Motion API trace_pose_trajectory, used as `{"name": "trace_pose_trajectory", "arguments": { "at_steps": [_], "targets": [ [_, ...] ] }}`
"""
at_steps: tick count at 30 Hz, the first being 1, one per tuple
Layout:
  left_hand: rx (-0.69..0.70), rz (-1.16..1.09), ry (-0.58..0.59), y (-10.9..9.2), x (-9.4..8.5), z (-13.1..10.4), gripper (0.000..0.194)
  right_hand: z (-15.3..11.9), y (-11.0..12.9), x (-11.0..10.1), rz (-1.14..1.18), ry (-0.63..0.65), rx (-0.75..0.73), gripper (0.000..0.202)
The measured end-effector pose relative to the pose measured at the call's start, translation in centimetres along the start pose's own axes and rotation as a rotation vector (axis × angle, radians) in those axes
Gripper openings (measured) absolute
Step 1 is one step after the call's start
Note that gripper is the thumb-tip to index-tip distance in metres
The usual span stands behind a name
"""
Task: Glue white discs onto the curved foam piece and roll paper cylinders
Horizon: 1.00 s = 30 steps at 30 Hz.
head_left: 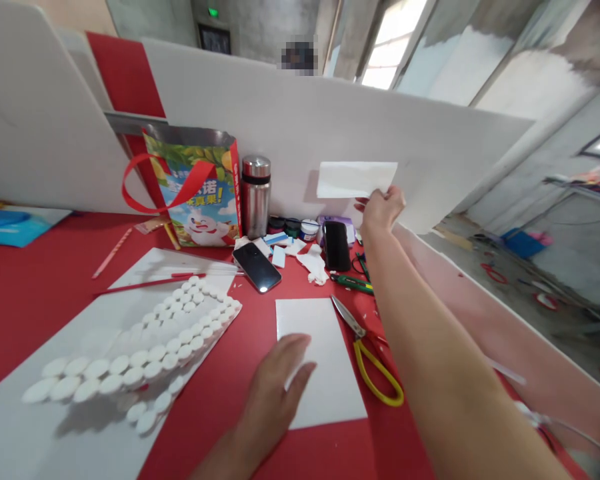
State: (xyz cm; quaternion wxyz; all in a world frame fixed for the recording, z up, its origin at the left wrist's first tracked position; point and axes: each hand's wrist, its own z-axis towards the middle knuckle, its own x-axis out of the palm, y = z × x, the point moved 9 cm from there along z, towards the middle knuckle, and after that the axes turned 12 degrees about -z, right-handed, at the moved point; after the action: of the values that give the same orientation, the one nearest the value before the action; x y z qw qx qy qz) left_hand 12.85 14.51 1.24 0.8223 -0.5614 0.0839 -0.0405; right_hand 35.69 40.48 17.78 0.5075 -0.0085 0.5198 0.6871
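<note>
Your right hand is raised and reaching forward, its fingers closed on the lower right corner of a small white card. The card is held clear of the worktop, in front of the pale partition; you cannot tell whether it touches that surface. Your left hand is low and nearer you, thumb and fingers moderately parted with nothing seen between them. It lies over the left edge of a white sheet; whether it presses on the sheet is unclear.

The step in hand looks like handling the card one-handed. Moving it would call for a light, steady pinch, since a corner grip could let it swing or bend, and for keeping your right forearm off the scissors just beside it.

Between your hands and farther forward are white scraps, a phone and a green cutter. Left of your left hand, a piece built of white discs rests on a large white board. Beyond them stand a flask and a printed bag.
</note>
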Motion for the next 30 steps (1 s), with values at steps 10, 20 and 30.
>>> {"name": "trace_pose_trajectory", "arguments": {
  "at_steps": [10, 20, 30],
  "targets": [
    [-0.412, -1.068, -0.332, 2.4, -2.7, 1.6, 0.071, -19.9, -3.8, -1.9, 0.560, 0.547, 0.246, 0.018],
    [-0.427, -0.762, -0.268, 3.3, -1.4, 1.3, 0.089, -26.0, -5.7, 0.2, 0.756, 0.837, 0.274, 0.043],
    [-0.176, -0.155, -0.189, 1.3, -1.4, 2.8, 0.098, -23.3, -7.4, -1.6, 0.557, 0.613, 0.174, 0.023]
  ]
}}
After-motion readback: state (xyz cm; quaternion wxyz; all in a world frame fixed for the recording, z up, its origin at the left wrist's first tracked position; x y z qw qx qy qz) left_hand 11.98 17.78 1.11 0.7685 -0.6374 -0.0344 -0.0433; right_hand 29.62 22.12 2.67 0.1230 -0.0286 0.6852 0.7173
